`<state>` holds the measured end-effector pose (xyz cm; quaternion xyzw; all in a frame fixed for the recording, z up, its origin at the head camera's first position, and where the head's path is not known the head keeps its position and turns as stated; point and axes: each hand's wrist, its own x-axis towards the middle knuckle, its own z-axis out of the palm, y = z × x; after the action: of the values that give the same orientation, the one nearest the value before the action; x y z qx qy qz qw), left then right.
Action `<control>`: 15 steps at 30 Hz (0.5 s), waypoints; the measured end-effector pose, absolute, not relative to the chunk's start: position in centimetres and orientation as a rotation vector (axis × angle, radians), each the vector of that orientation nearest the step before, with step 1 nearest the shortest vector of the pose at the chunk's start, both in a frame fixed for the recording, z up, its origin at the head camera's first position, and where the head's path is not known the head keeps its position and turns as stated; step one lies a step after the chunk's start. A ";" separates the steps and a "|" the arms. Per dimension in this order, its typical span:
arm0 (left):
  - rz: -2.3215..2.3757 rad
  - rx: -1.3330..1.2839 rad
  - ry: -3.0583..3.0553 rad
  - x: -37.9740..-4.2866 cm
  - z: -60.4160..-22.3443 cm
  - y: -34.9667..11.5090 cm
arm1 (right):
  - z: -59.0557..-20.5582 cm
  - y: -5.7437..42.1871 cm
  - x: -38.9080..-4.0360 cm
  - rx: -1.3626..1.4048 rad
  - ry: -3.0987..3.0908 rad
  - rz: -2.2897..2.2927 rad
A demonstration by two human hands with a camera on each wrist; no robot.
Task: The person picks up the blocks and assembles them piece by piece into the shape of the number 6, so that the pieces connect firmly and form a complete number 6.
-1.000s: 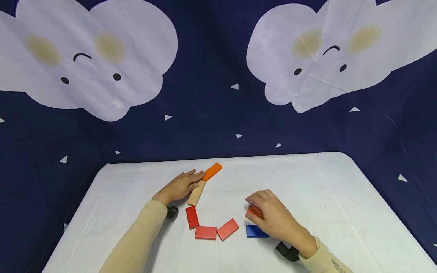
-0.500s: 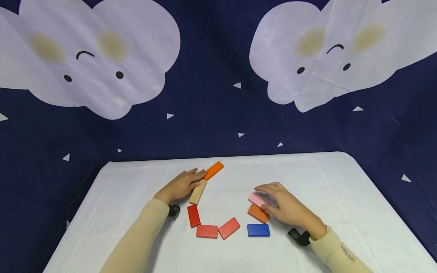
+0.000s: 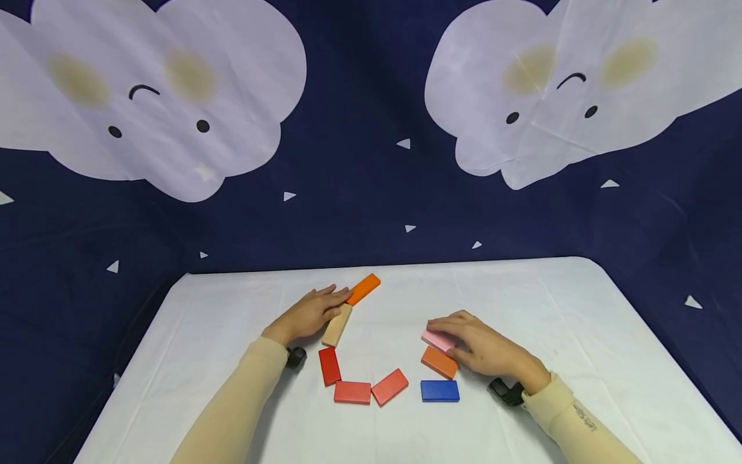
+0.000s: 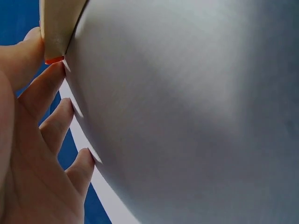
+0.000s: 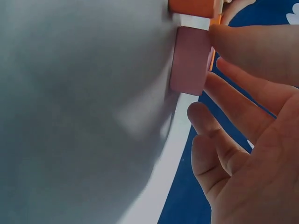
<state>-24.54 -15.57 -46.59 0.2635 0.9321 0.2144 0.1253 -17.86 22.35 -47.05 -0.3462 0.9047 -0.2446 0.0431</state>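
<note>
Pink block [image 3: 437, 341] lies partly beneath the right hand [image 3: 487, 348], pinched between its thumb and fingers.

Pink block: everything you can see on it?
The pink block is a smooth rectangular slab, possibly painted wood. It lies flat on the white tabletop, slanted in the head view, beyond the red-orange block, with a narrow gap between them in the right wrist view. The right hand holds it between thumb and fingers, partly hiding it.
</note>
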 end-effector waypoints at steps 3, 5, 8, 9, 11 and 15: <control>0.618 0.785 2.723 -24.6 -46.6 -15.6 | -46.7 22.1 -18.0 -1.073 2.766 -0.743; 0.610 0.786 2.722 -24.7 -46.6 -15.6 | -46.6 22.1 -18.1 -1.092 2.756 -0.736; 0.599 0.789 2.721 -24.7 -46.7 -15.6 | -46.4 22.1 -18.5 -1.123 2.721 -0.715; 0.600 0.786 2.720 -24.7 -46.7 -15.6 | -46.4 22.1 -18.6 -1.133 2.709 -0.704; 0.608 0.791 2.722 -24.7 -46.7 -15.7 | -46.4 22.1 -19.0 -1.150 2.688 -0.688; 0.609 0.797 2.727 -24.6 -46.8 -15.8 | -46.4 21.9 -19.7 -1.166 2.651 -0.666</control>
<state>-24.58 -15.77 -46.83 0.2725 0.9320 0.2083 0.1176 -19.73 21.95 -46.37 -0.3910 0.8888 -0.2234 0.0847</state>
